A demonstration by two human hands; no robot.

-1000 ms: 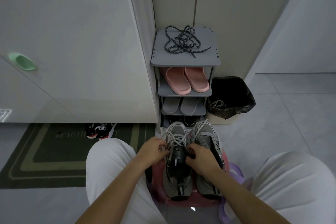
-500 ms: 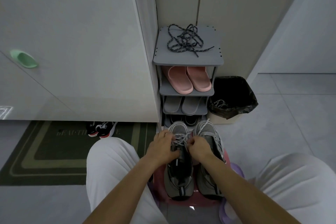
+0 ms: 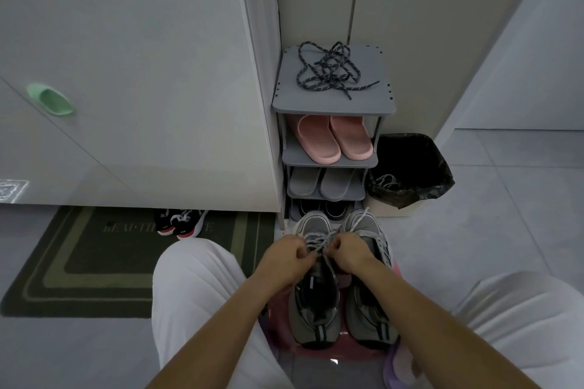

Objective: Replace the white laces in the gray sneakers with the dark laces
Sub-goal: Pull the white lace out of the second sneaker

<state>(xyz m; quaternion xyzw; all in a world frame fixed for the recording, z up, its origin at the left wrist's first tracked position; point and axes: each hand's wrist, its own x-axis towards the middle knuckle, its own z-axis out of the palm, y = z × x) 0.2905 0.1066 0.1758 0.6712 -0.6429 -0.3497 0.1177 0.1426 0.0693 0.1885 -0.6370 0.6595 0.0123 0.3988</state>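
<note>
Two gray sneakers stand side by side on a pink stool (image 3: 335, 352) between my knees, toes pointing away from me. The left sneaker (image 3: 313, 303) carries a white lace (image 3: 319, 238) loosened near its toe end. My left hand (image 3: 286, 254) and my right hand (image 3: 349, 251) both pinch that lace over the front eyelets, fingers curled. The right sneaker (image 3: 368, 309) is still laced in white. The dark laces (image 3: 330, 69) lie in a tangled heap on top of the gray shoe rack (image 3: 382, 104), well beyond my hands.
The rack holds pink slippers (image 3: 335, 139), gray slippers (image 3: 322, 183) and dark shoes below. A black-lined bin (image 3: 410, 167) with white laces in it stands to its right. A white cabinet, a green doormat (image 3: 94, 262) and black-red sneakers (image 3: 181, 223) lie to the left.
Both hands have moved forward along the left sneaker from its tongue towards the toe and closer together, drawing the white lace up between them.
</note>
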